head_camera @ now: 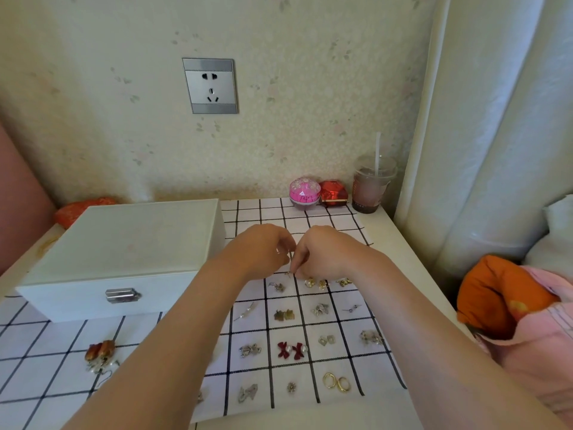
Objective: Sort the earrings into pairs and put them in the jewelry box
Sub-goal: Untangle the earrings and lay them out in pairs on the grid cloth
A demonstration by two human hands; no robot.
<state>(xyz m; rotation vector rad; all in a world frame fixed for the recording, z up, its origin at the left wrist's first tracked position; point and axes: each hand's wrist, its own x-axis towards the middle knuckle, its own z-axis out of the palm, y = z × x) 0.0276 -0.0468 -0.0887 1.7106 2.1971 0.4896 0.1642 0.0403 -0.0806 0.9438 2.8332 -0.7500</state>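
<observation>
Sorting mostly done, boxing not started: jewelry box [124, 243] sits shut on the left of the counter [400, 243], latch facing front, nothing visibly in it. Earrings [319, 309] lie spread on the checked cloth [350, 225], mostly two to a square, e.g. red bow pair [292, 350] and gold hoops [336, 382]. A few squares look like singles, too small to be sure. A brown pair [100, 352] lies apart on the left, in front of the box. Left to do, I'd judge: finish matching the far row, open the box, move the pairs in. Both forearms reach forward and the hands meet over the far row of the cloth, knuckles up, fingers curled down. Right hand [325, 252] grip: fingertips closed on a small earring [289, 273] at cloth level. Left hand [263, 249] grip: fingers curled next to the right thumb, can't tell if it holds anything.
</observation>
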